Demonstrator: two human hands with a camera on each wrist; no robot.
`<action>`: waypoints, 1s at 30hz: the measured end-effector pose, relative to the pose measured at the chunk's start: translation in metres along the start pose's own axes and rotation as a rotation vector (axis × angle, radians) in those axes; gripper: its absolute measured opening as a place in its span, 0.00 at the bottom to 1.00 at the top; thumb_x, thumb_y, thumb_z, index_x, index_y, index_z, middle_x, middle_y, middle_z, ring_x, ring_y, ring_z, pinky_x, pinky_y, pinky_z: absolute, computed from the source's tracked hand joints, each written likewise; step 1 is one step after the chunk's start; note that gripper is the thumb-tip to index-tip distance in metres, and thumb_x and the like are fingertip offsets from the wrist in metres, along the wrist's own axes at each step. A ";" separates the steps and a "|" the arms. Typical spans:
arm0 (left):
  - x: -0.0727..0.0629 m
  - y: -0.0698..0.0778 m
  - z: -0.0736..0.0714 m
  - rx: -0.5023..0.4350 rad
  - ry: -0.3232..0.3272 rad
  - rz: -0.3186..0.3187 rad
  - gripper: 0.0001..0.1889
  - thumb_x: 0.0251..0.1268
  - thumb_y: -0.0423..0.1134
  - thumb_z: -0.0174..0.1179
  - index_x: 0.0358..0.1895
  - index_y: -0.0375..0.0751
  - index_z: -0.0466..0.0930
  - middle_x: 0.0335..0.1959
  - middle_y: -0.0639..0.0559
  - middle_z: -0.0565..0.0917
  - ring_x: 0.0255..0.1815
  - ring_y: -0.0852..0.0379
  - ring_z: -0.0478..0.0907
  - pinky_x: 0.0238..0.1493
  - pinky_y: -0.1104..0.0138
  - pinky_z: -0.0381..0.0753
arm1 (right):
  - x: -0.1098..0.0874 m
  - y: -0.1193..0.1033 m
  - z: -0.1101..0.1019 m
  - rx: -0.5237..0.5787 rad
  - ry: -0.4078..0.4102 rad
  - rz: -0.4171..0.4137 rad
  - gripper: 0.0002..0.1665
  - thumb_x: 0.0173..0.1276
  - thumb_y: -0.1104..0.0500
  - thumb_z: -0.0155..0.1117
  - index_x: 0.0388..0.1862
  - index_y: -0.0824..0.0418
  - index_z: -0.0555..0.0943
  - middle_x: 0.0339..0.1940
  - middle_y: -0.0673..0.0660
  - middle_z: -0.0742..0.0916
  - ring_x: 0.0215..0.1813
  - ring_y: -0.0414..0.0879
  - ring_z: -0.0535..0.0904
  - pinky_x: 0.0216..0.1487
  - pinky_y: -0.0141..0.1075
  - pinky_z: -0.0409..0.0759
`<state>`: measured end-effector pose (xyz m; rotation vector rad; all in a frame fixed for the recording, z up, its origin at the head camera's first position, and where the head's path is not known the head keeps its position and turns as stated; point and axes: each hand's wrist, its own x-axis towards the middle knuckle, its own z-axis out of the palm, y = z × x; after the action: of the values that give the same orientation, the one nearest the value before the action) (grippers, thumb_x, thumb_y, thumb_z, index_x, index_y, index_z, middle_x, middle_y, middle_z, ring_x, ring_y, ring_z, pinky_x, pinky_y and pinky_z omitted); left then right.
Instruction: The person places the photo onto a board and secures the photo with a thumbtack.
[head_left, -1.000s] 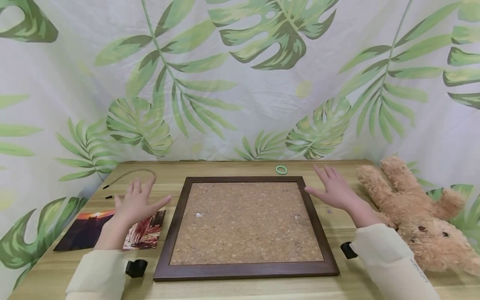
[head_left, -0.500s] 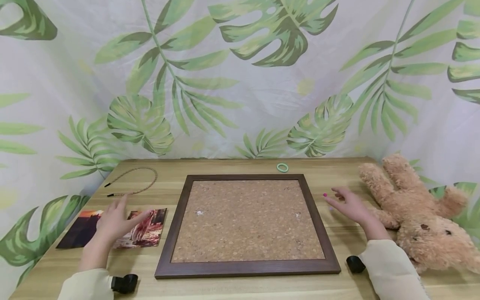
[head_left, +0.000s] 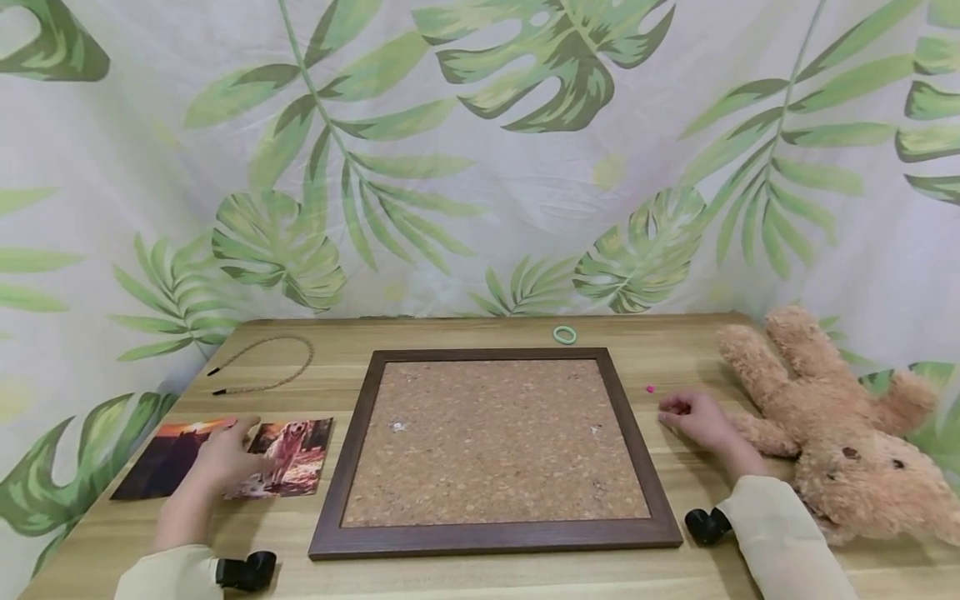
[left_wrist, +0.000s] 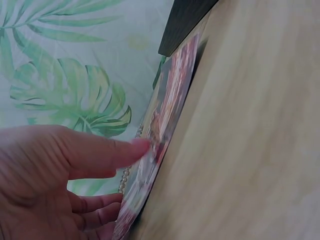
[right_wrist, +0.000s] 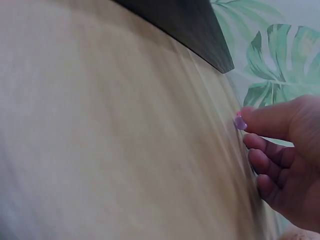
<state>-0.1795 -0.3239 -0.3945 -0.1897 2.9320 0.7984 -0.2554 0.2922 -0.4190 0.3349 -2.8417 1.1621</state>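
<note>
In the head view my left hand (head_left: 225, 458) is low over the inner edges of two photos, a sunset photo (head_left: 161, 462) and a golden dog photo (head_left: 288, 462). Its thumb and fingers are bent and apart. In the left wrist view the thumb (left_wrist: 132, 150) overlaps the dog photo (left_wrist: 172, 100), with the other fingertips at its near end. My right hand (head_left: 701, 421), beside the framed cork board (head_left: 495, 446), pinches a small purple push pin (right_wrist: 240, 123) at the thumb tip; the index finger is mostly hidden. A pink pin (head_left: 650, 389) lies just beyond that hand.
A braided cord (head_left: 311, 354) with black ends lies at the back left. Behind the board sits a green ring (head_left: 564, 335). A teddy bear (head_left: 840, 433) lies along the right side. A leaf-print curtain (head_left: 480, 208) hangs behind the table (head_left: 465, 579).
Both hands have come down from above the table, the left onto the photos, the right to beside the board. The right fingers have closed around the purple push pin.
</note>
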 end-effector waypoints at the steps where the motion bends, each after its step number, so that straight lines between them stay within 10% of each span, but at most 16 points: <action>1: 0.000 0.001 0.000 -0.005 -0.003 -0.003 0.43 0.43 0.42 0.65 0.59 0.22 0.52 0.50 0.18 0.53 0.50 0.23 0.50 0.43 0.38 0.57 | 0.000 0.000 0.001 -0.006 -0.001 0.007 0.10 0.55 0.67 0.59 0.34 0.75 0.77 0.24 0.55 0.79 0.28 0.44 0.72 0.29 0.35 0.69; 18: 0.003 0.000 0.005 -0.030 0.033 0.010 0.31 0.42 0.40 0.66 0.51 0.28 0.67 0.39 0.28 0.71 0.36 0.38 0.68 0.30 0.55 0.69 | -0.004 0.001 0.005 0.009 0.069 0.031 0.04 0.57 0.67 0.57 0.28 0.69 0.77 0.21 0.54 0.77 0.25 0.44 0.69 0.27 0.36 0.66; 26: 0.001 -0.009 -0.003 -0.214 0.032 0.088 0.24 0.51 0.30 0.57 0.54 0.28 0.67 0.23 0.47 0.63 0.19 0.57 0.59 0.17 0.67 0.61 | -0.003 0.000 0.002 0.180 0.077 0.068 0.08 0.60 0.70 0.53 0.31 0.78 0.72 0.22 0.58 0.79 0.24 0.44 0.74 0.25 0.33 0.72; 30: -0.003 -0.011 -0.012 -0.305 0.020 0.069 0.25 0.55 0.39 0.57 0.56 0.31 0.67 0.33 0.39 0.71 0.23 0.56 0.63 0.20 0.66 0.65 | -0.005 -0.005 -0.005 0.202 0.091 0.080 0.11 0.59 0.70 0.53 0.37 0.80 0.73 0.27 0.63 0.80 0.27 0.44 0.76 0.27 0.32 0.73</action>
<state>-0.1760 -0.3389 -0.3890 -0.1187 2.8323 1.2587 -0.2495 0.2930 -0.4124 0.1727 -2.6886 1.4445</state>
